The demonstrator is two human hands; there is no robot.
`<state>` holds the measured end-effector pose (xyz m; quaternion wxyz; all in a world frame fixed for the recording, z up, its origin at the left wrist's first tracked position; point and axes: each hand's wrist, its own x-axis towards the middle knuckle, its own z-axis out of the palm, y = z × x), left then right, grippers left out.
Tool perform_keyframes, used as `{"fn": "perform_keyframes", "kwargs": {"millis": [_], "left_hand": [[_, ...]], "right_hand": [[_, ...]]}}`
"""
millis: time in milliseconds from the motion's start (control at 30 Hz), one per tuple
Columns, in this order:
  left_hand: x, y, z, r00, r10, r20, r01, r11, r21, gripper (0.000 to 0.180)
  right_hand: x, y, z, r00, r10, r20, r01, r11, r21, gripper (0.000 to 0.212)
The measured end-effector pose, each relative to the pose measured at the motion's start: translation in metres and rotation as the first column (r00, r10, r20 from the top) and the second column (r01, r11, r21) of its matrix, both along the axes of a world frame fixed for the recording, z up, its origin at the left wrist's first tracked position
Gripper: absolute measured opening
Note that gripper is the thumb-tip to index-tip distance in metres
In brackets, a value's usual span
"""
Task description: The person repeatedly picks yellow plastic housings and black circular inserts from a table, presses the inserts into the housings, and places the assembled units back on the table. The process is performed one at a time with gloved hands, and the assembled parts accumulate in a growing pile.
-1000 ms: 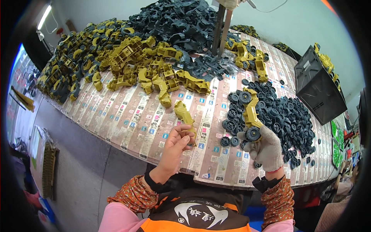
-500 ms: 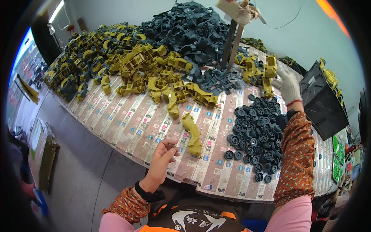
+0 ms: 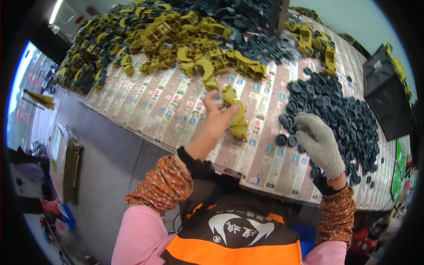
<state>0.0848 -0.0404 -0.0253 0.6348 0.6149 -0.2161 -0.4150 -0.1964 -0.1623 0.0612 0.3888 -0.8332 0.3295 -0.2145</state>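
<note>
The table (image 3: 150, 117) bears all items; clock positions are as viewed from above. The heap of yellow parts (image 3: 161, 31) lies at 11 o'clock from the left hand (image 3: 215, 122). The black crate (image 3: 386, 92) stands at 2 o'clock from the gloved right hand (image 3: 319, 143); the pile of wheels (image 3: 342, 108) starts just beside that hand, at 1 o'clock.

The single yellow part (image 3: 239, 125) lies between the hands: just beside the left, at 3 o'clock, and apart from the right, at 9 to 10 o'clock.

Left hand: fingers half bent, thumb extended across the part's near side. Whether it grasps the part cannot be told. Right hand: fingers loosely curved, thumb below them, not clenched into a fist. Whether a wheel is gripped cannot be told.

The front table edge passes beneath both forearms. Patterned tabletop extends at 9 o'clock from the left hand and between the hands, where two loose wheels (image 3: 281, 140) sit near the right thumb
</note>
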Motion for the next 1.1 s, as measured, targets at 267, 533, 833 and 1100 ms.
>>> {"fn": "perform_keyframes", "kwargs": {"millis": [267, 533, 833, 1100], "left_hand": [[-0.021, -0.032, -0.025, 0.983, -0.149, 0.108, 0.153, 0.988, -0.026, 0.092], [0.033, -0.001, -0.043, 0.962, -0.263, 0.068, 0.254, 0.960, 0.119, 0.081], [0.027, -0.033, -0.045, 0.896, -0.431, 0.106, 0.428, 0.902, 0.050, 0.069], [0.002, -0.050, -0.040, 0.867, -0.456, 0.201, 0.450, 0.890, 0.075, 0.069]], "right_hand": [[-0.048, 0.033, -0.037, 0.981, -0.192, 0.033, 0.193, 0.928, -0.318, 0.020], [0.028, 0.053, -0.098, 0.919, -0.354, -0.173, 0.213, 0.816, -0.538, 0.015], [-0.001, 0.101, -0.109, 0.884, -0.411, -0.222, 0.201, 0.763, -0.614, 0.026], [-0.030, 0.116, -0.128, 0.916, -0.373, -0.149, 0.232, 0.793, -0.563, 0.023]]}}
